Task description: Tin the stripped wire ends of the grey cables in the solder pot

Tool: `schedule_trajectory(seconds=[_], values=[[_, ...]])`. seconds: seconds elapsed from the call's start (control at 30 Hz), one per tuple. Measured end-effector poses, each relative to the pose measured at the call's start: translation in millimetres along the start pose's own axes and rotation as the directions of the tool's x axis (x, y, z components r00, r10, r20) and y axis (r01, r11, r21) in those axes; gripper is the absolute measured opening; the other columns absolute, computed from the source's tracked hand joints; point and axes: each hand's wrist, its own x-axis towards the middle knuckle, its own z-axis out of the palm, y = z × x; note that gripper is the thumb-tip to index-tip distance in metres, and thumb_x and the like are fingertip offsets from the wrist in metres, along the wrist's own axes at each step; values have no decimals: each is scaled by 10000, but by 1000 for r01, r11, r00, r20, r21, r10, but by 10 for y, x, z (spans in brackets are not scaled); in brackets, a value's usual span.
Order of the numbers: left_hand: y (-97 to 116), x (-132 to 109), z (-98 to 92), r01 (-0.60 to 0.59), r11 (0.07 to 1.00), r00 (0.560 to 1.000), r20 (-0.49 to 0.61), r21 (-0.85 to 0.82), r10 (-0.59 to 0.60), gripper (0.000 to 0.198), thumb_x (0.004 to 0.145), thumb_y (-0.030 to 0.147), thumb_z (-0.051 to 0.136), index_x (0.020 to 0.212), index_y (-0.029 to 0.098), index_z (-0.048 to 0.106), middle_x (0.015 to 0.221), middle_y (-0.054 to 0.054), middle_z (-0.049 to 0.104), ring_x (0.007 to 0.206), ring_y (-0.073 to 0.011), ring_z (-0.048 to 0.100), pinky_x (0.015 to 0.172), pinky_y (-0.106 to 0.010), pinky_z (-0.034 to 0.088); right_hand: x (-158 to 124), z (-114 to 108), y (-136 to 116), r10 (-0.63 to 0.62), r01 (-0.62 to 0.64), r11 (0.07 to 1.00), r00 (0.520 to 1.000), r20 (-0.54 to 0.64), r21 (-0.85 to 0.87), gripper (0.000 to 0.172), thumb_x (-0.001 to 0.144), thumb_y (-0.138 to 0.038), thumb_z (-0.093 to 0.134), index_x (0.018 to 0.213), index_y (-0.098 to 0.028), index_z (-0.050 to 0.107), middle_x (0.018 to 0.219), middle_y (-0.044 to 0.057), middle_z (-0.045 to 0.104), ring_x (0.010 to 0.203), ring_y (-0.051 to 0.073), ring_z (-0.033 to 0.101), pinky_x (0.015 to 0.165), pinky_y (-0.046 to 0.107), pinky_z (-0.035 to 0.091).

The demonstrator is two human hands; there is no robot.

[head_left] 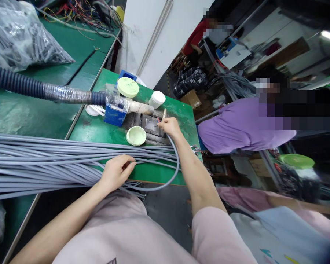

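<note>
Grey cable point(178, 161): bowed past the near edge of the green bench point(110, 79), with coloured wire ends point(158, 120) held over or just beside a square shiny surface point(150, 124).
Right hand point(169, 127): pinched on the cable close behind the wire ends.
Left hand point(117, 170): laid over the cable bundle point(44, 154), thumb and forefinger curled close by one strand — cannot tell whether gripping it.
Step in hand: apparently presenting the wire ends to the square surface; contact too small to judge.
Next move: probably calls for a steady pinch and free slack in the loop — fingertips kept off the square surface.
Pale green tub point(136, 136): just beside the square surface, on the near side.
Corrugated hose point(16, 81): brought in from the left, nozzle point(141, 107) near the square surface.
Beyond the bench: a co-worker in purple point(231, 124).
</note>
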Motion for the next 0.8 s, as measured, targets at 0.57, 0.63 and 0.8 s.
schedule_trajectory(seconds=[0.57,0.63,0.8], values=[[5,10,2,-1,1000,1000,-19,1,1,120,867,243,547,837,183,647,682,-1,638,601,-114,553,589,-225,420,-70,18,-67,22,-24,991,1000,12,128,220,624,-325,698,508,-146,648,483,24,599,517,160,594,558,257,456],[9,8,-5,12,1000,1000,-19,-6,-12,125,862,250,549,834,183,651,672,0,637,584,-111,540,570,-223,410,-180,-66,-109,16,-18,983,1000,12,183,280,642,-385,681,509,-145,625,469,11,574,472,141,557,520,252,439],[55,2,-22,92,985,994,-50,-144,-100,141,832,274,587,783,170,669,613,11,595,538,-91,478,527,-216,378,-791,-362,-279,-45,36,900,999,11,435,335,675,-470,639,569,-154,602,485,-22,533,414,95,478,443,226,386]])
